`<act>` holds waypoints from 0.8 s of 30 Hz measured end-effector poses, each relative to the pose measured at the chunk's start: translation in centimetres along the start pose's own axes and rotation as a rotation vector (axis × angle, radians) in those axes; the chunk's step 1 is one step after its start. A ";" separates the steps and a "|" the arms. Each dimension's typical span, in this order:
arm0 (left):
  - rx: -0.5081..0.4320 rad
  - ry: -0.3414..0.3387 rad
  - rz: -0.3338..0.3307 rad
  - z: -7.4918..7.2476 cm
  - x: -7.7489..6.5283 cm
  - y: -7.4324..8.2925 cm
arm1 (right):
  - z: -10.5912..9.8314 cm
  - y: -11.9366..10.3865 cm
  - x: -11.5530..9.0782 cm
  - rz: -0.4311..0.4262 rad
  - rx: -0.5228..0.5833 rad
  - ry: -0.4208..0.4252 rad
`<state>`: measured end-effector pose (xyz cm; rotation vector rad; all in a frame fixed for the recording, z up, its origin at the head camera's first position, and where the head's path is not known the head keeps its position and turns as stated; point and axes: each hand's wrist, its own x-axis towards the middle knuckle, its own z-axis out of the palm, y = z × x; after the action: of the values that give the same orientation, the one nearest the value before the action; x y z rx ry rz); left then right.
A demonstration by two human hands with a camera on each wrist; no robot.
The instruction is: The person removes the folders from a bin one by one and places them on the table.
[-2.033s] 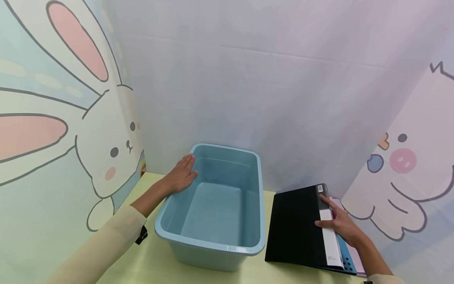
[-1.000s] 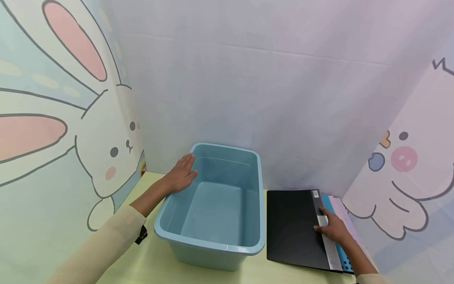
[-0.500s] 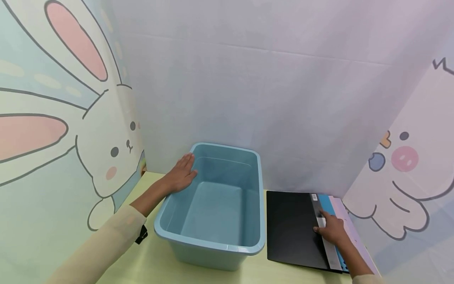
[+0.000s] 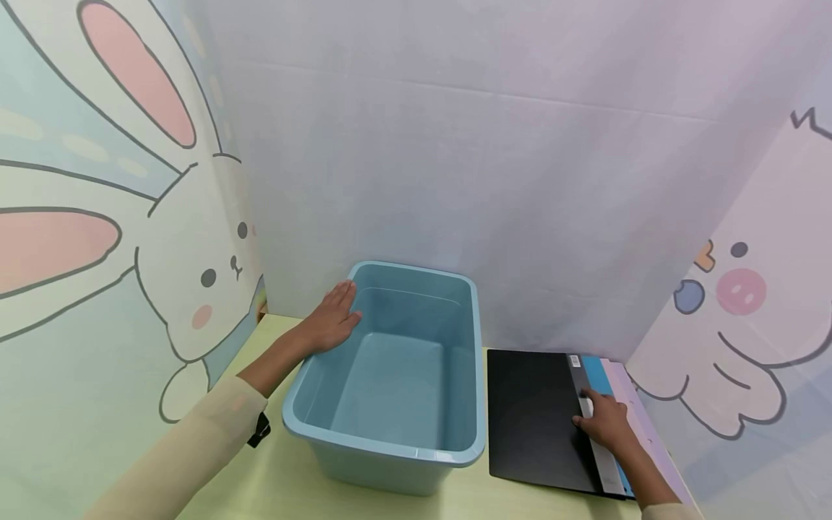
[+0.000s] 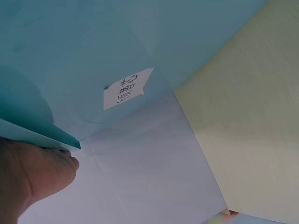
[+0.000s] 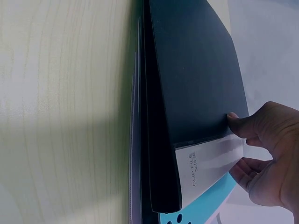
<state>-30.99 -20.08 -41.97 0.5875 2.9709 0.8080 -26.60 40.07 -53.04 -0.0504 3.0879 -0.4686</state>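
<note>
My left hand rests with straight fingers on the left rim of a light blue plastic bin; nothing lies inside it. A white label with handwriting is stuck to the bin's outer wall in the left wrist view. My right hand pinches the spine edge of a black clip file, thumb on its cover and fingers at the spine. Its white spine label reads "CLIP FILE" in the right wrist view. Beneath it lie a blue folder and a pink folder, partly covered.
Bin and files stand side by side on a pale yellow-green table. Behind them rises a plain greyish cloth. Cloths with a printed rabbit and a printed pig-cheeked figure hang at the sides.
The black clip file has turned from a tilted angle to lie squarer beside the bin. My right hand has shifted slightly left with it, showing more of both folders. My left hand has stayed put.
</note>
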 end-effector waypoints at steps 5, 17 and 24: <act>-0.013 0.011 0.006 0.0 -0.2 0.1 | 0.1 0.0 0.0 -0.027 -0.007 0.019; -0.056 0.037 0.006 -0.2 -0.5 0.4 | -0.2 -0.1 -0.2 -0.023 -0.031 0.016; -0.156 0.140 -0.071 -0.2 -0.7 0.3 | -2.1 -1.8 0.8 -0.025 -0.031 0.042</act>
<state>-30.26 -20.21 -41.74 0.4328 2.9928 1.1055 -27.42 38.98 -50.49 -0.0809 3.1396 -0.4287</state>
